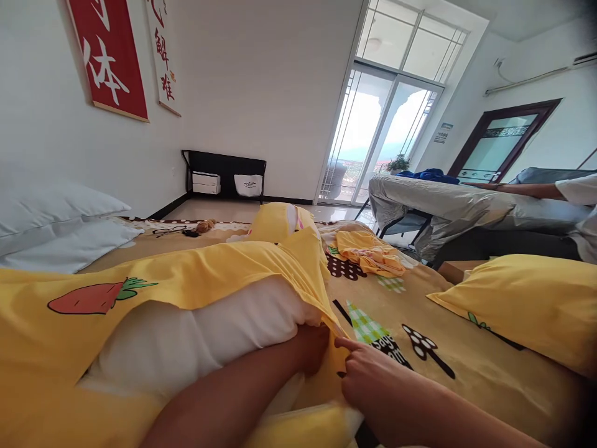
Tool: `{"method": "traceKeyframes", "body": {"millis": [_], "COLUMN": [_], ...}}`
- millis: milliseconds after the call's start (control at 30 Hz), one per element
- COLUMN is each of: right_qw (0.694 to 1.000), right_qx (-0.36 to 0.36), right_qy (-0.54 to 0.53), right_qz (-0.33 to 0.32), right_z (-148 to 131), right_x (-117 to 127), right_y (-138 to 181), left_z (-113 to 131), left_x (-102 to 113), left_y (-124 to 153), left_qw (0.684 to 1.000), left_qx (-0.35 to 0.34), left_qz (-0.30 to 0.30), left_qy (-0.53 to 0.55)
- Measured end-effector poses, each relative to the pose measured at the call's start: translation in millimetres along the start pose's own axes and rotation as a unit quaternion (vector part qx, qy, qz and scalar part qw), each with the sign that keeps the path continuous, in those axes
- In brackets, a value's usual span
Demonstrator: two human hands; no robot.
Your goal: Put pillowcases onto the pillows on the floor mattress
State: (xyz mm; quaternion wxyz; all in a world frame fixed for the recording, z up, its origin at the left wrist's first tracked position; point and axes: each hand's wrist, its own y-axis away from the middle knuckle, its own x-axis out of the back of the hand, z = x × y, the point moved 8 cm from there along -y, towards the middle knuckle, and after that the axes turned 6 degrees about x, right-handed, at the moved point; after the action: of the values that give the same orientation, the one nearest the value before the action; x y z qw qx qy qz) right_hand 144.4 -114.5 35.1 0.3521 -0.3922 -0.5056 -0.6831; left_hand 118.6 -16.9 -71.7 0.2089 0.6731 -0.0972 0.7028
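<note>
A white pillow (205, 330) lies partly inside a yellow pillowcase (224, 261) printed with a red carrot. My left hand (317, 348) reaches along the pillow to its far corner, under the edge of the case. The fingers of that hand are hidden by the cloth. Beside it, my right hand (361, 370) is closed on the edge of the pillowcase, pinching the fabric near the same corner.
A patterned tan bedspread (466, 348) spreads beneath. A yellow pillow (527, 298) lies right, crumpled yellow cloth (368, 252) ahead, another yellow pillow (275, 223) behind. White pillows (93, 242) lie left, near glasses (168, 231). A person's arm (527, 188) rests over a plastic-covered table (466, 202).
</note>
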Motion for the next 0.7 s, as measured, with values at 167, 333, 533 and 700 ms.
{"method": "traceKeyframes", "body": {"millis": [167, 333, 533, 700], "right_qw": [0.997, 0.986, 0.986, 0.988], "right_qx": [-0.061, -0.126, -0.102, -0.104], "right_qy": [0.055, 0.098, 0.126, 0.116], "right_qz": [-0.005, -0.048, -0.048, -0.022], "right_z": [15.0, 23.2, 18.3, 15.6], "right_x": [-17.5, -49.0, -59.4, -51.5], "right_y": [-14.8, -33.3, -39.1, -33.5], "left_z": [-5.2, -7.6, -6.3, -7.9], "left_x": [-2.1, -2.9, -5.6, -7.6], "left_y": [-0.9, 3.4, -4.1, -9.4], "left_qw": [1.0, 0.999, 0.997, 0.997], "left_qx": [-0.016, -0.039, -0.057, -0.04], "left_qz": [0.011, 0.003, -0.003, -0.008], "left_qy": [0.006, -0.005, -0.045, -0.073]}}
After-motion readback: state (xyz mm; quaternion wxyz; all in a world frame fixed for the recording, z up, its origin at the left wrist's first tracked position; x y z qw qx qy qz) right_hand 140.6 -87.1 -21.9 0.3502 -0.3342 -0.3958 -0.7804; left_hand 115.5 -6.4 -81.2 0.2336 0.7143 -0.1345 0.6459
